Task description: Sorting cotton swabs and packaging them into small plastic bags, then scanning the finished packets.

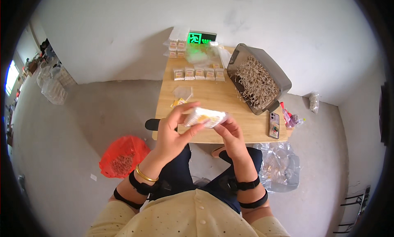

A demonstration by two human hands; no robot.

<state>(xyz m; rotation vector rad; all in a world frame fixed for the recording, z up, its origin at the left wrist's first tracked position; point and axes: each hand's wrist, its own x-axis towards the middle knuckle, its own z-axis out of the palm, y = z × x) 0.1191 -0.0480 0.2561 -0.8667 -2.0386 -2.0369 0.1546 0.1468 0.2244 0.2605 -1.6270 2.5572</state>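
Above the near edge of the wooden table (pixel 221 98), a small clear packet of cotton swabs (pixel 204 118) is held between my two hands. My left hand (pixel 172 135) grips its left end, thumb in front and fingers behind. The thumb and fingers of my right hand (pixel 232 137) pinch the right end. Just beyond my left fingers lie yellow printed cards (pixel 179 102) and a flat clear bag (pixel 185 92). Farther back, several filled swab packets (pixel 199 74) stand in a row.
A tilted grey bin (pixel 283 80) holds loose swabs (pixel 256 83). Stacked packs (pixel 177 49) stand by a lit green exit sign (pixel 201 37). A phone (pixel 274 126) lies at the right edge. On the floor are a red bag (pixel 139 146) and a clear bag (pixel 283 167).
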